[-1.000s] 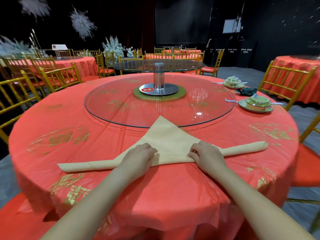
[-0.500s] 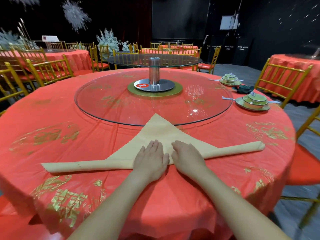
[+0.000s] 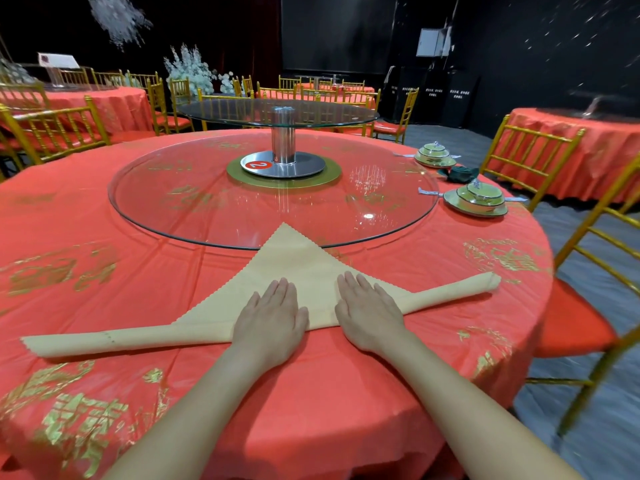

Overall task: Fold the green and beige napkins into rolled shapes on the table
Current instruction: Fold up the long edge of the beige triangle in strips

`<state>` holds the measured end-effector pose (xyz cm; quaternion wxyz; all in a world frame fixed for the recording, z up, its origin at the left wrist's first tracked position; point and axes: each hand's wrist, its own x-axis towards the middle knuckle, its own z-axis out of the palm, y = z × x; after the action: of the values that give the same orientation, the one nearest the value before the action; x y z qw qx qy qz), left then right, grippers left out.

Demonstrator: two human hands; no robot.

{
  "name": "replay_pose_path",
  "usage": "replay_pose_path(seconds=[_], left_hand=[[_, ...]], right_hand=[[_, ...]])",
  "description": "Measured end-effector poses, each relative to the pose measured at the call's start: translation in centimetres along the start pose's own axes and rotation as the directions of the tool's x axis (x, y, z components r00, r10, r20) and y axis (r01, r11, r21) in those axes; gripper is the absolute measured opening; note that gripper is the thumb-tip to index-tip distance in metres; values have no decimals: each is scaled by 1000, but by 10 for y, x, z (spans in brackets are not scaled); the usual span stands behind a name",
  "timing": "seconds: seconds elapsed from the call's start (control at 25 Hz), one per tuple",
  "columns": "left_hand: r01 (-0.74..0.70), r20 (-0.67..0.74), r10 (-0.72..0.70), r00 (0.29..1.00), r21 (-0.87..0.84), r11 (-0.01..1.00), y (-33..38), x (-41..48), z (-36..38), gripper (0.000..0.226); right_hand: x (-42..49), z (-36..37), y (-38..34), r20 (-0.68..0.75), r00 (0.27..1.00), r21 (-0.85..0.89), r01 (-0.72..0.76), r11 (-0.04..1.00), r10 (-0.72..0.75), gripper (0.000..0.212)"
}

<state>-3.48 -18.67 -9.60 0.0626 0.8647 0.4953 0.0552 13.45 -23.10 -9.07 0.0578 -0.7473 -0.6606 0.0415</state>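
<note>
Two bare forearms reach up from the bottom edge of the frame across the red tablecloth (image 3: 311, 410) with its gold printed patterns. At lower centre the left hand (image 3: 272, 317) and the right hand (image 3: 367, 313) lie flat, palms down, fingers straight and together, pressing on the beige napkin (image 3: 294, 265); neither grasps anything, and a strip of cloth shows between them. The napkin lies at the near side of the table: its near edge is rolled into a long band running from the left of the frame to the right, the right end a round tube, the left end flatter. The unrolled part rises as a triangle, and its zigzag-cut tip overlaps the rim of the glass turntable (image 3: 173, 209) at mid-frame. At the turntable's centre a steel post (image 3: 283, 140) stands on a round base and carries a smaller glass tier (image 3: 242, 110). At the right of the frame two green lidded dishes (image 3: 479, 200) sit on the cloth, with the green napkin (image 3: 459, 174) bunched between them. Gold chairs (image 3: 526, 150) and other red tables fill the dark upper part of the frame
</note>
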Motion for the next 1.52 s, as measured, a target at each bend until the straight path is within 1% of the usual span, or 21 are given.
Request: replay_pose_path(seconds=[0.32, 0.6, 0.64, 0.72, 0.76, 0.8, 0.84, 0.96, 1.0, 1.12, 1.24, 1.28, 1.32, 1.36, 1.44, 1.48, 1.52], left_hand=[[2, -16, -1, 1000, 21, 1000, 1, -1, -1, 56], [-3, -46, 4, 999, 33, 999, 0, -1, 2, 57], [-5, -44, 7, 999, 41, 999, 0, -1, 2, 60], [-16, -61, 17, 998, 30, 999, -1, -2, 2, 81], [-17, -63, 19, 998, 20, 1000, -1, -2, 2, 91], [-15, -62, 16, 998, 15, 1000, -1, -3, 2, 94], [-13, -62, 14, 998, 15, 1000, -2, -3, 3, 91], [0, -42, 2, 999, 36, 999, -1, -2, 2, 60], [2, -39, -1, 999, 36, 999, 0, -2, 2, 57], [5, -31, -3, 1000, 37, 999, 2, -3, 3, 59], [14, -19, -14, 1000, 33, 999, 3, -2, 2, 58], [19, -18, -18, 1000, 34, 999, 4, -2, 1, 57], [20, -17, -20, 1000, 34, 999, 5, -2, 1, 57], [22, -12, -22, 1000, 34, 999, 6, -2, -1, 57], [31, 7, -31, 999, 28, 999, 7, 0, -2, 58], [36, 12, -36, 999, 29, 999, 6, 0, -3, 58], [36, 13, -37, 999, 32, 999, 7, 0, -3, 59]], right_hand=[[2, -16, 75, 85, 994, -52, 69, 996, -65, 51], [7, -22, 122, 86, 991, -24, 108, 994, -106, 49], [8, -23, 127, 86, 991, -25, 109, 994, -107, 49], [8, -25, 139, 86, 991, -22, 102, 994, -100, 48], [8, -27, 144, 87, 992, -18, 91, 996, -89, 48], [8, -28, 150, 90, 993, -16, 73, 997, -71, 48], [8, -29, 156, 91, 995, -18, 49, 999, -47, 49], [10, -30, 168, 80, 996, -26, -38, 999, 40, 49], [11, -29, 170, 69, 996, -16, -61, 998, 62, 49], [13, -26, 175, 30, 991, 56, -129, 990, 127, 51], [12, -31, 178, 12, 970, 78, -244, 967, 243, 54], [10, -34, 171, -6, 966, 113, -258, 960, 260, 55], [9, -37, 158, -32, 969, 157, -235, 959, 243, 54], [8, -38, 138, -62, 981, 176, -169, 970, 182, 53], [6, -35, 83, -88, 996, 111, 31, 993, -21, 51], [6, -31, 53, -81, 990, 82, 121, 989, -114, 51], [7, -25, 26, -72, 983, 76, 175, 982, -170, 51]])
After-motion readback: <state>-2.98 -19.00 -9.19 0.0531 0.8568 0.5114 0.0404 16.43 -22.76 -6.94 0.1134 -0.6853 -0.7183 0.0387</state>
